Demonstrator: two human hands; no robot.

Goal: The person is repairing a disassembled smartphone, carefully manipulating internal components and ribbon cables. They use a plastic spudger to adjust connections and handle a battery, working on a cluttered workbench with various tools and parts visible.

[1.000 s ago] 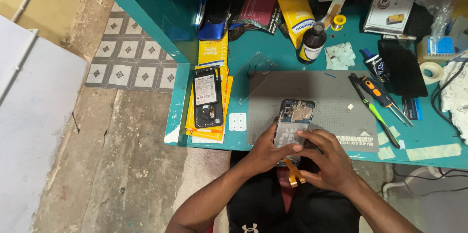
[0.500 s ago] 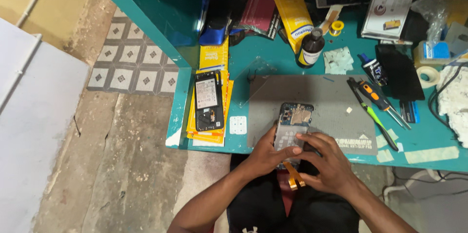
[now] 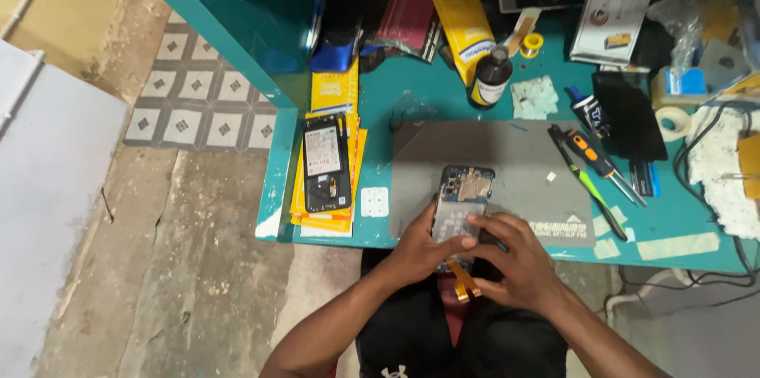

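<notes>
Both hands on an opened smartphone with its back cover off (image 3: pixel 459 208), at the near edge of the grey rectangular work mat (image 3: pixel 514 168).

The left hand (image 3: pixel 423 250) has its fingers curled round the phone's lower left side, thumb pressed across the bare inner frame, so it has firm hold. The right hand (image 3: pixel 514 263) comes in from five o'clock, fingers bent, fingertips (image 3: pixel 475 222) pressing on the phone's lower middle; whether it pinches anything I cannot tell. An orange flat ribbon cable (image 3: pixel 463 281) hangs from the phone at six o'clock, between the wrists. At nine o'clock of the phone, a second opened black phone (image 3: pixel 326 164) lies on a stack of yellow packets (image 3: pixel 358 152). At two o'clock, an orange-and-black screwdriver (image 3: pixel 594 156) and a green-handled tool (image 3: pixel 590 188) rest on the teal table (image 3: pixel 681 220). At twelve o'clock stands a dark brown glass bottle (image 3: pixel 491 75).
</notes>
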